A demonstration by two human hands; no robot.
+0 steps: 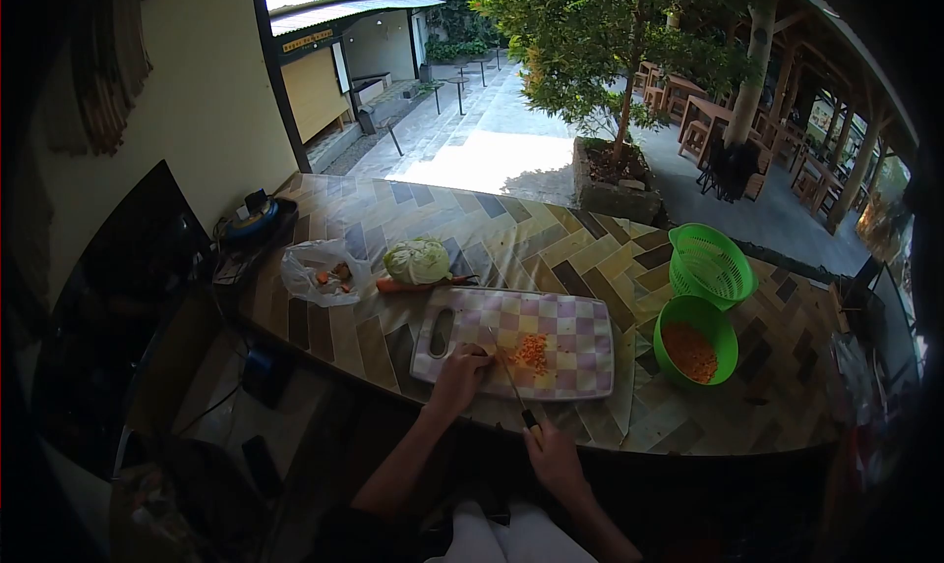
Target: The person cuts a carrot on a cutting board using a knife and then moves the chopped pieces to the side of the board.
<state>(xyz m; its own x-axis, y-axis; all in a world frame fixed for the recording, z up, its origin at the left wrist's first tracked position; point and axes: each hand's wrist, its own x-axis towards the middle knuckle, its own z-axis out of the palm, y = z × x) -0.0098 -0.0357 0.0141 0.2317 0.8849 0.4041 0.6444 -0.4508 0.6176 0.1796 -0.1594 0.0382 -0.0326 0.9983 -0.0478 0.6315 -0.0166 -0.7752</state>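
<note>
My right hand (556, 459) is wrapped around the dark handle of a knife (533, 425), whose blade points up and left over the cutting board (580, 380). My left hand (462, 371) rests on the board's near left part, fingers bent and pressed together beside the blade. Whatever its fingertips hold is too small to make out. Just right of the blade lies a small heap of diced orange carrot (532, 354). The board is checked in pink, white and yellow, with a handle slot at its left end.
Behind the board lie a cabbage (417, 261) and whole carrots (398, 287). A clear plastic bag (324, 272) holds orange pieces. At right, a green bowl (727, 359) contains chopped orange bits, touching a green strainer basket (710, 265). The patterned table (551, 231) has its edge at my body.
</note>
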